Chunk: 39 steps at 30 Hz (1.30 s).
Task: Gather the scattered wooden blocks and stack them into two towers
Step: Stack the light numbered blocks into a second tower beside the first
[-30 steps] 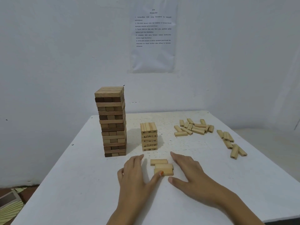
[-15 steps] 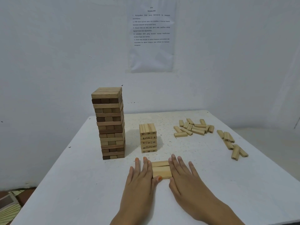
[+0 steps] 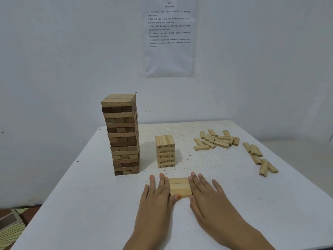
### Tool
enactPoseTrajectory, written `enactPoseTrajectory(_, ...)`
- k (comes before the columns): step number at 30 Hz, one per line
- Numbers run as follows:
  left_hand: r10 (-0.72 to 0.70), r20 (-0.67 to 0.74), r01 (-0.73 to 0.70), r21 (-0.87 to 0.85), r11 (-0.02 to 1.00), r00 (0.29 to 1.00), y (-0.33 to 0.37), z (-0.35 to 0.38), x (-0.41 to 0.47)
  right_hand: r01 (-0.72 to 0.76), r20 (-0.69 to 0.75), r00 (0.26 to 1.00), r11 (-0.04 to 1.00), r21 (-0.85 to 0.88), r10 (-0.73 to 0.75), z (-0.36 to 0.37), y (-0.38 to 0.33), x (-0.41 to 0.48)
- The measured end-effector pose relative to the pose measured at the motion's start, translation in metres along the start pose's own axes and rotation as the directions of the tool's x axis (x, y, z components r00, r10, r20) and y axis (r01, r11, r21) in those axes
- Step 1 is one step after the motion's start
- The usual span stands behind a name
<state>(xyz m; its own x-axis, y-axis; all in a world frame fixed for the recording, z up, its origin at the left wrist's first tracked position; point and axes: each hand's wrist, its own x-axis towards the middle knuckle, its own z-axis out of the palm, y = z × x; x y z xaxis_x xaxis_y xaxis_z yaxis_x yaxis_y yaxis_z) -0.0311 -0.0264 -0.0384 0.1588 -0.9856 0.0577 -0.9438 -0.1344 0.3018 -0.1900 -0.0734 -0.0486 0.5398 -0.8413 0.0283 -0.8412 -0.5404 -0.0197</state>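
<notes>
Fingers (image 3: 163, 184) of left hand (image 3: 155, 201) and right hand (image 3: 207, 197) lie straight, pressing flat blocks (image 3: 180, 188) between them. Beyond the fingertips (image 3: 193, 175) stand a short tower (image 3: 165, 151) and a tall tower (image 3: 123, 136).

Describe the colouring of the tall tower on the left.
The tall tower mixes light tan and dark brown blocks; head view shows it.

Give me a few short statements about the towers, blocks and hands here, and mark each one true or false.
1. The tall tower stands left of the short tower. True.
2. The left hand and right hand lie flat on either side of the row of blocks. True.
3. Both towers have equal height. False: the tall tower is much higher.
4. No blocks lie loose. False: loose blocks lie scattered on the right of the table.
</notes>
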Motion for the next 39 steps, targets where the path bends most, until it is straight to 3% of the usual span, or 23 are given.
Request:
enactPoseTrajectory(2,-0.008,-0.027,0.006,-0.070,0.998,1.000,0.001,-0.002,-0.005,0.059,-0.111,0.993,0.994,0.092,-0.048,0.001,0.004,0.003)
enactPoseTrajectory(5,-0.075,-0.033,0.063,-0.288,0.956,0.997,0.001,-0.001,-0.010,0.046,-0.035,0.999,0.954,0.297,-0.037,-0.015,0.001,-0.003)
enactPoseTrajectory(8,-0.156,-0.007,0.123,-0.584,0.802,0.988,-0.001,-0.003,-0.010,0.019,-0.015,1.000,0.850,0.527,-0.013,-0.024,0.009,-0.005)
enactPoseTrajectory(10,-0.159,-0.040,0.094,-0.658,0.747,0.986,0.002,-0.008,-0.014,0.032,-0.015,0.999,0.796,0.604,-0.029,-0.026,0.017,-0.002)
enactPoseTrajectory(12,-0.181,-0.004,0.098,-0.832,0.546,0.983,0.004,-0.013,-0.015,0.052,-0.008,0.998,0.744,0.666,-0.062,-0.030,0.021,0.003)
enactPoseTrajectory(14,-0.211,0.085,0.162,-0.909,0.383,0.974,0.007,-0.017,-0.015,0.082,0.002,0.993,0.714,0.696,-0.116,-0.032,0.023,0.011)
enactPoseTrajectory(15,-0.220,0.087,0.168,-0.907,0.386,0.972,0.008,-0.016,-0.015,0.096,0.003,0.990,0.703,0.704,-0.138,-0.032,0.024,0.016)
enactPoseTrajectory(18,-0.268,0.118,0.191,-0.945,0.265,0.956,0.010,-0.018,-0.012,0.132,-0.015,0.985,0.694,0.708,-0.172,-0.032,0.022,0.026)
enactPoseTrajectory(29,-0.297,0.089,0.163,-0.958,0.235,0.951,0.016,-0.028,-0.017,0.234,-0.190,0.972,0.638,0.733,-0.138,-0.033,0.008,0.036)
enactPoseTrajectory(33,-0.274,-0.131,-0.041,-0.949,0.313,0.953,0.016,-0.032,-0.016,0.306,-0.295,0.948,0.611,0.730,-0.123,-0.045,0.000,0.043)
enactPoseTrajectory(39,-0.322,-0.356,-0.227,-0.898,0.376,0.877,0.022,-0.054,-0.007,0.401,-0.416,0.903,0.570,0.717,-0.111,-0.079,-0.009,0.051)
